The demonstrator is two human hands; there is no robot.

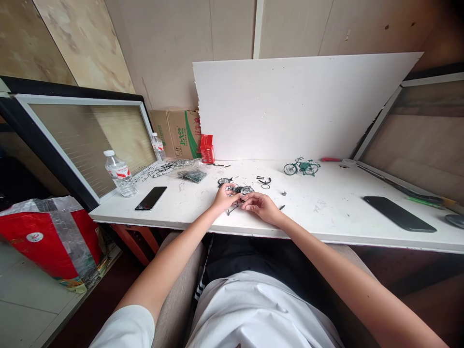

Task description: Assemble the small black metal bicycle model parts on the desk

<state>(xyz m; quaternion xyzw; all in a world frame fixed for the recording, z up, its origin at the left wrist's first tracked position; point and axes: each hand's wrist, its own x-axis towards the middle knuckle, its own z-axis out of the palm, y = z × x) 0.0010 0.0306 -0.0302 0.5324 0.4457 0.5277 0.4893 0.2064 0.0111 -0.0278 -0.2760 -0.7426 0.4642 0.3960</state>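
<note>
Near the table's front edge, my left hand (224, 197) is closed, thumb and fingers pinching a small black partly built model bicycle (246, 190) with a spoked wheel on it. My right hand (261, 206) is closed on the near side of the same model, its fingertips meeting those of the left; the fingers hide much of the frame. Just beyond the left hand lies a black spoked wheel piece (224, 181). Loose black curved parts (264, 182) rest past the right hand. A finished-looking green model bicycle (302, 167) stands farther back to the right.
On the white table (319, 217) are a phone (151, 198) at left, a dark phone-like slab (398, 213) at right, a water bottle (121, 175), a bag of small parts (192, 175) and black part frames (159, 169). A white board (300, 106) leans behind, beside a cardboard box (177, 133).
</note>
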